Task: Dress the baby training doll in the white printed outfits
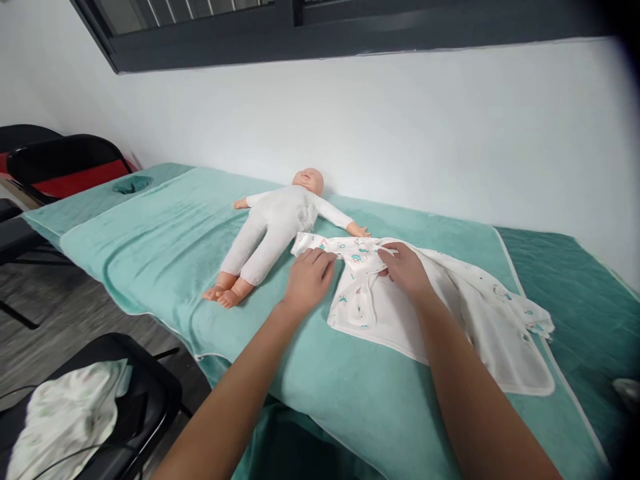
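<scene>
A white baby shirt [385, 320] with small coloured prints lies spread open on the green bed cover, its plain inside showing in part. My left hand [311, 277] is closed on the lower edge of one sleeve, near the cuff; the fingertips are partly hidden. With thumb and fingers, my right hand [406, 268] pinches the cloth near the shirt's upper part. Just beyond the sleeve lies a baby doll [280, 217] on its back, in a white body suit with arms spread. One doll hand almost meets the shirt.
The green-covered bed [165, 247] runs along a white wall [450, 133] under a dark window frame [350, 40]. Black folding chairs [70, 157] stand at the left end. On a nearer chair lies a printed white cloth [75, 407] beside a dark cable.
</scene>
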`<action>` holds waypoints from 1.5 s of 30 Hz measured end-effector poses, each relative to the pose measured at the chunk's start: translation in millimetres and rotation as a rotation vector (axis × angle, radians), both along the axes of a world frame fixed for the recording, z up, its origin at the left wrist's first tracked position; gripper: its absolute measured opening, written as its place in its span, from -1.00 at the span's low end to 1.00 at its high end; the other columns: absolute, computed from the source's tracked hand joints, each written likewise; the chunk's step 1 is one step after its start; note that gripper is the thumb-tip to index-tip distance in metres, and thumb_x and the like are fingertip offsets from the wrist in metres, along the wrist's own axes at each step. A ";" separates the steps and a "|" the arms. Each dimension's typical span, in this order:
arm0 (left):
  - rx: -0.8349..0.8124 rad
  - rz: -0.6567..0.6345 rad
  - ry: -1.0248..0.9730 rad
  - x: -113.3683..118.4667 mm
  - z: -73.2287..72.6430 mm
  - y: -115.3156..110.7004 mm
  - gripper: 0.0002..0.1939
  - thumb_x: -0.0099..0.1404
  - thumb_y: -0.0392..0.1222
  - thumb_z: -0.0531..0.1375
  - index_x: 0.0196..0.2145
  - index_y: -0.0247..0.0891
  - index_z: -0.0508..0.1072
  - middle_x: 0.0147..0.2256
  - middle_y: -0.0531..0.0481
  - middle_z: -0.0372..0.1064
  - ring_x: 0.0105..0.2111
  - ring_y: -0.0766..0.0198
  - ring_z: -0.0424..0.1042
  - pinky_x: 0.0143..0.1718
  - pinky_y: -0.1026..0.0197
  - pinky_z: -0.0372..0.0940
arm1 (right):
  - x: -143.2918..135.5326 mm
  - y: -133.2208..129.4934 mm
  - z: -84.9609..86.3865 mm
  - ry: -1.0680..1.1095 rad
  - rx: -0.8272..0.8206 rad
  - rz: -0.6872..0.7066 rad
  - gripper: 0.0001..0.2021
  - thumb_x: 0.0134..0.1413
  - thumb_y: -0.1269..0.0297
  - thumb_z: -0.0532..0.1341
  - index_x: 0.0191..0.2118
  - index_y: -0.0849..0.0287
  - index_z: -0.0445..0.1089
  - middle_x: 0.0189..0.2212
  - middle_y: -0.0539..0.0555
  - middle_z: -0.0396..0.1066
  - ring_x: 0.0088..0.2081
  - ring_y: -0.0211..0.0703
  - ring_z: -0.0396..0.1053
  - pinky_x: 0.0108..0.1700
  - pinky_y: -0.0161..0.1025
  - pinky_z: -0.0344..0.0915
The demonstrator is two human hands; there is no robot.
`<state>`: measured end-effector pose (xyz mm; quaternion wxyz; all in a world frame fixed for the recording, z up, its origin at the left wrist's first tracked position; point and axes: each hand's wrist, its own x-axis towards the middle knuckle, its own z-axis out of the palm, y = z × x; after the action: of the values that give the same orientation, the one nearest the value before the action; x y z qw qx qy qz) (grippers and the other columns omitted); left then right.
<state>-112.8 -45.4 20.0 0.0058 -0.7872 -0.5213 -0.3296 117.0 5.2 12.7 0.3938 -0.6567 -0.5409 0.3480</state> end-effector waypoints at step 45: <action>-0.139 0.170 -0.635 22.9 -0.2 -62.0 -0.80 0.44 -0.15 0.05 -0.19 -0.18 0.47 -0.28 0.02 0.48 -0.31 0.29 0.42 -0.26 0.24 0.26 | -2.2 -0.6 0.9 0.348 0.169 0.161 -0.53 0.11 0.02 0.20 0.10 0.07 0.31 -0.06 0.12 0.51 -0.05 -0.04 0.47 -0.10 -0.10 0.44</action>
<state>-89.8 -107.3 19.8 -0.1832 -0.5974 -0.5821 -0.5203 114.8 4.6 13.6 0.5059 -0.5060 -0.5425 0.4401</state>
